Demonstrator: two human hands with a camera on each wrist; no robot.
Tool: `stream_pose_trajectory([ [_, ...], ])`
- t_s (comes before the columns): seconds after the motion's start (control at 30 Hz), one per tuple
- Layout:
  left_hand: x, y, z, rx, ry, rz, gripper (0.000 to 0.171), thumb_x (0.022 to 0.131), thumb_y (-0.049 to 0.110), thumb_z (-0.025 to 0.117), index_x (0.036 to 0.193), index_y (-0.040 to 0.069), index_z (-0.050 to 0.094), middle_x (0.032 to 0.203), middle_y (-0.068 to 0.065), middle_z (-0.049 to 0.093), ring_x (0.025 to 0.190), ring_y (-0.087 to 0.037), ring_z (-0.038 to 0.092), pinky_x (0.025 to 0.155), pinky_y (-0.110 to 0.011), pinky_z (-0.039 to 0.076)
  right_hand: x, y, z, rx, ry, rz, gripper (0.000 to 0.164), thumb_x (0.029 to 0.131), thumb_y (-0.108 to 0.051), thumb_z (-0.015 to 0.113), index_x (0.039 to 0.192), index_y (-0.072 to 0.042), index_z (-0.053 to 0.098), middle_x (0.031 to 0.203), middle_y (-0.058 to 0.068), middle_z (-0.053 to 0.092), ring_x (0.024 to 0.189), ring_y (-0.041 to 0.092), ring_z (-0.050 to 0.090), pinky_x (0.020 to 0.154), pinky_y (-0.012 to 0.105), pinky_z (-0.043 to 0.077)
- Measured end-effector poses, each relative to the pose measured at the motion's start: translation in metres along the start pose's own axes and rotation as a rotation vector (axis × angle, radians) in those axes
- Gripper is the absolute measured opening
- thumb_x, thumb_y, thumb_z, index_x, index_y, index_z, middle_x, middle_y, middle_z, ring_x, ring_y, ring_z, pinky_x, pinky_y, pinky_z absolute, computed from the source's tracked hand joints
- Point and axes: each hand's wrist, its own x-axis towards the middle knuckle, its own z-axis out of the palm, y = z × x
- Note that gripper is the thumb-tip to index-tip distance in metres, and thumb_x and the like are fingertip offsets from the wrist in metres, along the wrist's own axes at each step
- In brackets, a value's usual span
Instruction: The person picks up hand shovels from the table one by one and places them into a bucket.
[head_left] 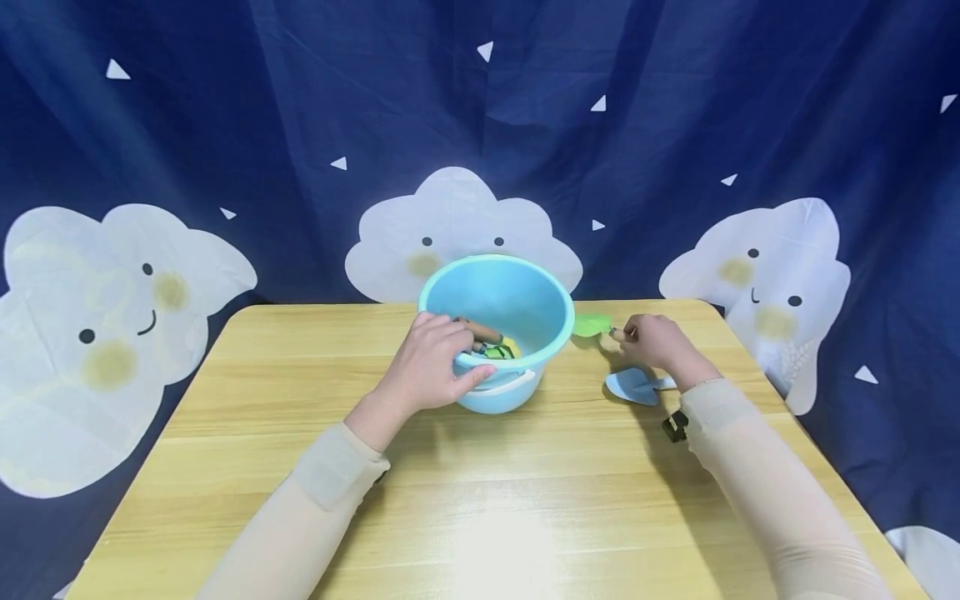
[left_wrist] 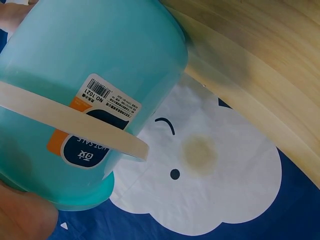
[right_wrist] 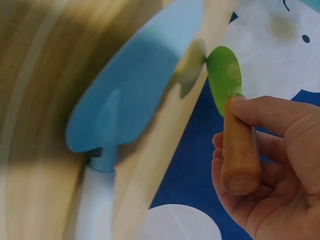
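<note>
A light blue plastic bucket (head_left: 491, 402) stands at the back middle of the table. My left hand (head_left: 429, 360) grips its near-left rim, fingers over the edge and thumb outside. Inside lie a brown wooden handle (head_left: 483, 331) and some green and yellow pieces, partly hidden. To the right of the bucket, my right hand (head_left: 660, 342) pinches the wooden handle of a small green shovel (right_wrist: 224, 70) just behind its blade. Below that hand a blue trowel (head_left: 632, 385) with a pale handle lies on the table.
The bucket's white carrying handle (head_left: 510, 385) hangs down its near side, and a sticker (left_wrist: 95, 122) shows beside it in the left wrist view. The wooden table (head_left: 300, 400) ends just behind the bucket. A dark blue curtain (head_left: 420, 83) with clouds hangs behind.
</note>
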Motion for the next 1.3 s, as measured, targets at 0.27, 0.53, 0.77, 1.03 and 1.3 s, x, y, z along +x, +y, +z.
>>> stream_pose_trajectory([
  [0.27,0.001,0.001,0.0,-0.012,0.004,0.002,0.042,0.091,0.058,0.055,0.082,0.019,0.066,0.111,0.009,0.073,0.089,-0.014,0.059,0.083,-0.037,0.036,-0.002,-0.009,-0.013,-0.035,0.104,-0.059,0.027,0.097,-0.027,0.066,0.088,-0.002,0.068,0.078,0.008,0.068,0.065,0.023,0.058,0.071,0.047,0.049],
  [0.53,0.0,0.0,0.001,-0.017,0.022,0.007,0.043,0.09,0.058,0.056,0.079,0.018,0.065,0.109,0.008,0.073,0.086,-0.014,0.059,0.083,-0.037,0.037,-0.004,-0.02,-0.021,-0.051,0.152,-0.104,0.03,0.095,-0.023,0.07,0.07,-0.009,0.06,0.065,0.0,0.056,0.056,0.018,0.047,0.062,0.038,0.04],
  [0.77,-0.001,0.0,0.001,-0.012,0.009,-0.001,0.041,0.09,0.058,0.057,0.081,0.019,0.066,0.111,0.008,0.073,0.088,-0.014,0.059,0.083,-0.037,0.036,-0.005,-0.035,-0.033,-0.054,0.136,-0.117,0.028,0.092,-0.022,0.073,0.068,-0.009,0.065,0.061,-0.001,0.056,0.054,0.017,0.046,0.06,0.037,0.04],
  [1.03,0.0,0.0,0.0,-0.023,0.023,0.009,0.038,0.09,0.056,0.059,0.083,0.019,0.067,0.11,0.009,0.073,0.089,-0.014,0.06,0.083,-0.037,0.037,-0.004,-0.047,-0.047,-0.079,0.069,-0.122,0.03,0.091,-0.023,0.074,0.066,-0.012,0.063,0.059,-0.003,0.052,0.054,0.016,0.045,0.056,0.035,0.037],
  [1.3,0.0,0.0,0.001,-0.023,0.018,0.004,0.039,0.09,0.057,0.057,0.083,0.02,0.067,0.111,0.009,0.073,0.09,-0.013,0.059,0.083,-0.036,0.036,-0.005,-0.056,-0.054,-0.123,0.018,-0.139,0.041,0.091,-0.022,0.073,0.057,-0.014,0.051,0.053,-0.005,0.04,0.05,0.013,0.037,0.054,0.032,0.033],
])
